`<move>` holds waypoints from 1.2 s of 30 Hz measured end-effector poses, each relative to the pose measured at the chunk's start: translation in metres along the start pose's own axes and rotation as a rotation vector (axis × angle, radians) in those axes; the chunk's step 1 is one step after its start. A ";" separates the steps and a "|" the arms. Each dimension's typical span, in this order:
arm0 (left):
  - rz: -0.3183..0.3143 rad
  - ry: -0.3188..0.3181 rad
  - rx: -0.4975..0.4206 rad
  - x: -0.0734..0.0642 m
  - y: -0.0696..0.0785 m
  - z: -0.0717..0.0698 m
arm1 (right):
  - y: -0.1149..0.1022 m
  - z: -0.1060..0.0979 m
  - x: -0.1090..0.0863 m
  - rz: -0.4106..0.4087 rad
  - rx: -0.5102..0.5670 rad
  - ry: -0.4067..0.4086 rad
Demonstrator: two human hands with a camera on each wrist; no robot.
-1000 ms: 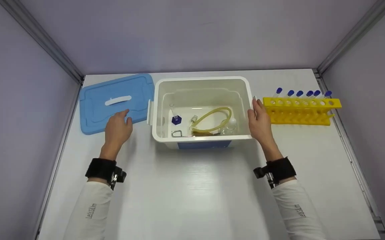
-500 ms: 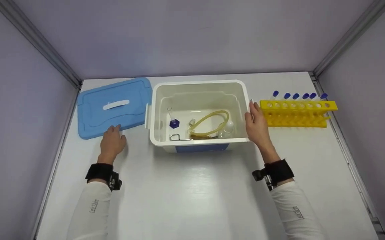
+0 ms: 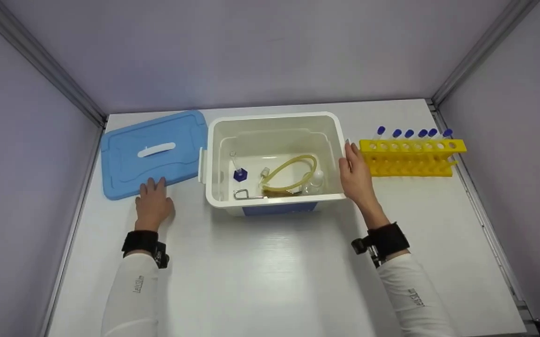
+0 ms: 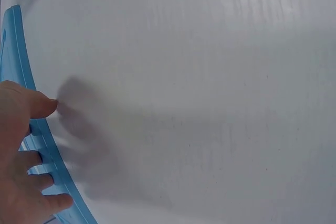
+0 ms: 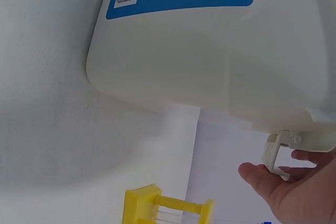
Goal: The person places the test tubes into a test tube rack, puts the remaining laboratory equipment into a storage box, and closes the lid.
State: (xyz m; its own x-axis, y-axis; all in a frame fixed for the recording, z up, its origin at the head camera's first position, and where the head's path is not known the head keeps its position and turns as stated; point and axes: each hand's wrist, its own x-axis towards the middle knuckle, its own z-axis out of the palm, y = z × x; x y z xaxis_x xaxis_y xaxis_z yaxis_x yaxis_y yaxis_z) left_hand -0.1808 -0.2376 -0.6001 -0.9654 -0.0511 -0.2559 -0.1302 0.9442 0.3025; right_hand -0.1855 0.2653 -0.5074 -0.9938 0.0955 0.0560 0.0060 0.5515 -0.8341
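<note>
My left hand [image 3: 153,205] rests its fingers on the near edge of the blue lid [image 3: 154,159], which lies flat on the table and has a white handle. In the left wrist view, the thumb [image 4: 44,106] reaches past the lid's edge. At the right side of the white storage box [image 3: 274,204], my right hand [image 3: 358,178] holds the white side latch [image 5: 273,150] between thumb and fingers. Inside the uncovered box lie a yellow rubber tube [image 3: 314,164], a small glass cylinder with a blue hexagonal base [image 3: 240,175], a bent metal rod [image 3: 241,192] and clear glassware [image 3: 316,182].
Right of the box stands a yellow test tube rack [image 3: 412,146] holding several blue-capped tubes [image 3: 409,133]. Another latch [image 3: 201,164] sits on the box's left side. Pale walls [image 3: 270,56] enclose the white table [image 3: 270,281] at the back and sides.
My left hand has moved back toward me, from over the lid to its near edge. My right hand stays at the box's side. The whole scene shifts slightly left with the head.
</note>
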 end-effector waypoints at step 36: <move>-0.002 0.186 0.152 -0.050 0.038 0.026 | 0.000 -0.001 -0.001 -0.019 -0.014 0.004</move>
State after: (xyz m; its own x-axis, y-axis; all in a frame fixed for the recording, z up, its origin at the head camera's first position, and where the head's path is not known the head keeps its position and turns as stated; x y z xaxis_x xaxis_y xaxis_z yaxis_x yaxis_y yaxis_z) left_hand -0.1318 -0.1911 -0.6001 -0.9920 -0.0984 -0.0786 -0.1098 0.9815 0.1571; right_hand -0.1843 0.2662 -0.5068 -0.9933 0.0887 0.0740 -0.0111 0.5647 -0.8252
